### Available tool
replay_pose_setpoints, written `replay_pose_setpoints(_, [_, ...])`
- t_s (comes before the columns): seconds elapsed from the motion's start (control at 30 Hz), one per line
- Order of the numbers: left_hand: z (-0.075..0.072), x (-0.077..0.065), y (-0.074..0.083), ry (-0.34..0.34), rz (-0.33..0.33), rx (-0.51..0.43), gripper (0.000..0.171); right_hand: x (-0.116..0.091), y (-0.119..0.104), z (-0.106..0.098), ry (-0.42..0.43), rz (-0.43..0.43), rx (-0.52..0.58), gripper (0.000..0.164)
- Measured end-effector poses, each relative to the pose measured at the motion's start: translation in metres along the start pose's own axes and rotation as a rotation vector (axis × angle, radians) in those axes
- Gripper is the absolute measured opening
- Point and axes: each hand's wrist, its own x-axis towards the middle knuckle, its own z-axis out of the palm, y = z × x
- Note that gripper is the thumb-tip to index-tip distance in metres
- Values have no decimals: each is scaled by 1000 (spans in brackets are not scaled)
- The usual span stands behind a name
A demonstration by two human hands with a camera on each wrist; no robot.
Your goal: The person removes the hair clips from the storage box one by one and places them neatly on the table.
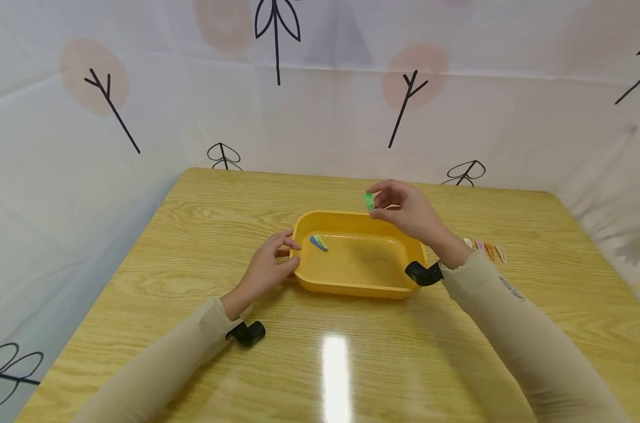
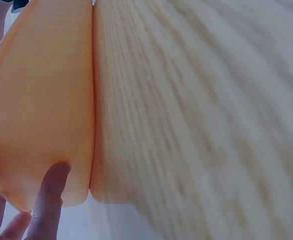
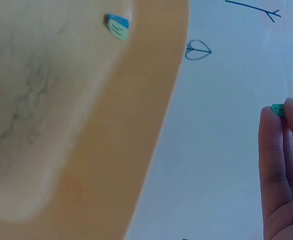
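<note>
A yellow plastic tub (image 1: 352, 289) sits on the wooden table. My left hand (image 1: 269, 264) holds its left end, with the thumb (image 2: 49, 195) against the outer wall and the fingers at the rim. My right hand (image 1: 404, 211) is raised above the tub's far rim. Between thumb and fingertips it pinches a small green hair clip (image 1: 370, 201), whose end (image 3: 277, 109) peeks out in the right wrist view. Inside the tub, near its left end, a blue clip (image 3: 117, 20) and a yellow-green clip (image 3: 118, 30) lie overlapping.
To the right of the tub, partly behind the right wrist, several more clips (image 1: 490, 251) in white, pink, orange and beige lie in a row on the table (image 1: 193, 223). A white patterned cloth (image 1: 330, 117) hangs behind the far table edge.
</note>
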Motion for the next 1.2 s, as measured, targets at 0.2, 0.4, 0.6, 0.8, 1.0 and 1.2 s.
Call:
replay_pose_setpoints(0.2, [0, 0, -2, -1, 12, -2, 13, -6, 5, -8, 25, 22, -12, 35])
replay_pose_setpoints(0.4, [1, 0, -3, 2, -3, 8, 14, -15, 10, -18, 25, 2, -16, 36])
replay_pose_setpoints(0.6, [0, 0, -2, 2, -3, 7, 13, -23, 17, -30, 54, 7, -51, 38])
replay_pose_setpoints(0.8, [0, 0, -2, -1, 1, 10, 13, -31, 25, -39, 79, 31, -70, 38])
replay_pose_setpoints(1.0, [-1, 0, -3, -3, -9, 5, 13, -41, 35, -45, 111, 1, -78, 38])
replay_pose_setpoints(1.2, [1, 1, -2, -10, -14, 1, 13, -53, 50, -54, 146, 28, -80, 37])
